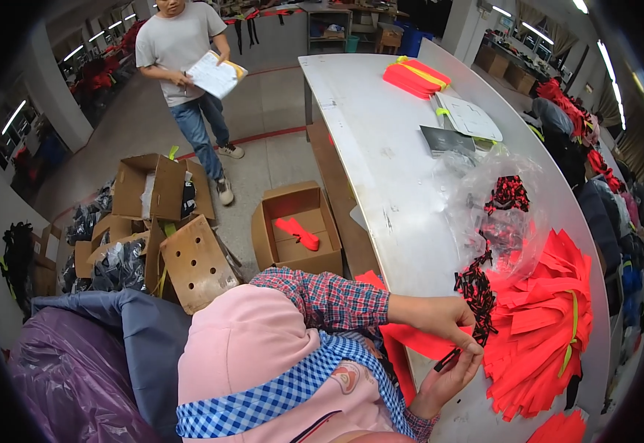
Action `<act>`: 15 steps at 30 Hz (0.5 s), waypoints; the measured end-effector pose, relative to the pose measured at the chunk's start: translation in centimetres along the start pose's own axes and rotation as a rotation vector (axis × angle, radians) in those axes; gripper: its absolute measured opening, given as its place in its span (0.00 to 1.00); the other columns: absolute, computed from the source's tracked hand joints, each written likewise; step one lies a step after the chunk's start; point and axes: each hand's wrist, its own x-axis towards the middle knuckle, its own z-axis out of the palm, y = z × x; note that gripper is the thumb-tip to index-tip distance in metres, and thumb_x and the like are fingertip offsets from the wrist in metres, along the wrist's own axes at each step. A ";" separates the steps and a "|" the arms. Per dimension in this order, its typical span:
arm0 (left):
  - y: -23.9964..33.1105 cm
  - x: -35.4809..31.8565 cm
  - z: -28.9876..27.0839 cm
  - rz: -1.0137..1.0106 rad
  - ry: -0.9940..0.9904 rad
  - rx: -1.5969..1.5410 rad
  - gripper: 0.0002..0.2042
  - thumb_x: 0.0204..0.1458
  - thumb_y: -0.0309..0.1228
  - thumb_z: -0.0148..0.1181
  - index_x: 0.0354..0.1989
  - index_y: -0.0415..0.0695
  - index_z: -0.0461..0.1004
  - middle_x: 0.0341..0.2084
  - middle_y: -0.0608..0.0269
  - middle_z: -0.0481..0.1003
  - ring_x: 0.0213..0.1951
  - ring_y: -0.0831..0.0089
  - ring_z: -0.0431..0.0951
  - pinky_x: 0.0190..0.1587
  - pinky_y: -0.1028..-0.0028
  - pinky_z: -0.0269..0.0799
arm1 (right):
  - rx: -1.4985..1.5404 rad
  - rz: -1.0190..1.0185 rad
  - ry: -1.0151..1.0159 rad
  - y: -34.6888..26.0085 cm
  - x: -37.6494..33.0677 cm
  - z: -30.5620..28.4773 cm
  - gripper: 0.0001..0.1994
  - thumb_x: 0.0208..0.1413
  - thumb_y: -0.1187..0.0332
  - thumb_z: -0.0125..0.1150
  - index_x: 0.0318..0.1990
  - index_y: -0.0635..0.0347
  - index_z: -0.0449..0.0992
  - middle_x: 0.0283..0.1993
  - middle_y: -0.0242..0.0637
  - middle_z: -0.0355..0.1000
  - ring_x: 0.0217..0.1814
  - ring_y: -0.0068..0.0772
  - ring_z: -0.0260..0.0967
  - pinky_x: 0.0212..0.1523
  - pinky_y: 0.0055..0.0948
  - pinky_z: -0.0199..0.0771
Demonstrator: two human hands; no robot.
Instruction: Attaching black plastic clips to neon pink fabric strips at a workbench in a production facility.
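Note:
My left hand (436, 317), in a plaid sleeve, reaches over the table and is closed, its fingertips pinching a bright red fabric strip (422, 340). Just below it, my right hand (447, 380) is closed around a small black plastic piece (447, 360), close to the strip's end. Both hands' fingertips nearly meet. Beside them lies a pile of small black and red pieces (477, 303). Right of that spreads a big bundle of red fabric strips (536, 332) with a yellow-green tie (573, 336) across it.
A clear plastic bag (477, 192) with more small pieces lies on the white table (366, 148). Farther off are stacked red pieces (416, 77) and papers (473, 118). Cardboard boxes (263, 236) stand on the floor at left, where another person (182, 52) holds papers.

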 end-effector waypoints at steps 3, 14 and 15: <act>-0.1 0.3 0.4 0.039 -0.053 -0.035 0.19 0.51 0.45 0.62 0.24 0.38 0.73 0.15 0.70 0.66 0.23 0.83 0.63 0.24 0.75 0.59 | 0.129 -0.036 -0.053 1.6 0.6 -1.6 0.10 0.63 0.64 0.49 0.40 0.63 0.66 0.39 0.32 0.63 0.44 0.21 0.61 0.47 0.23 0.62; -1.9 -2.2 4.5 -0.039 -0.257 -0.255 0.12 0.52 0.33 0.62 0.37 0.35 0.74 0.24 0.71 0.73 0.30 0.85 0.68 0.34 0.77 0.68 | 0.217 -0.149 0.252 -1.1 2.4 -4.1 0.23 0.62 0.57 0.49 0.56 0.67 0.63 0.58 0.43 0.62 0.58 0.33 0.61 0.60 0.36 0.60; -1.1 -2.3 3.5 -0.037 -0.256 -0.190 0.12 0.52 0.33 0.62 0.37 0.36 0.74 0.24 0.70 0.73 0.30 0.85 0.68 0.34 0.77 0.68 | 0.266 -0.122 0.293 -1.3 2.6 -4.0 0.21 0.62 0.58 0.50 0.55 0.67 0.64 0.55 0.42 0.63 0.56 0.33 0.63 0.57 0.36 0.64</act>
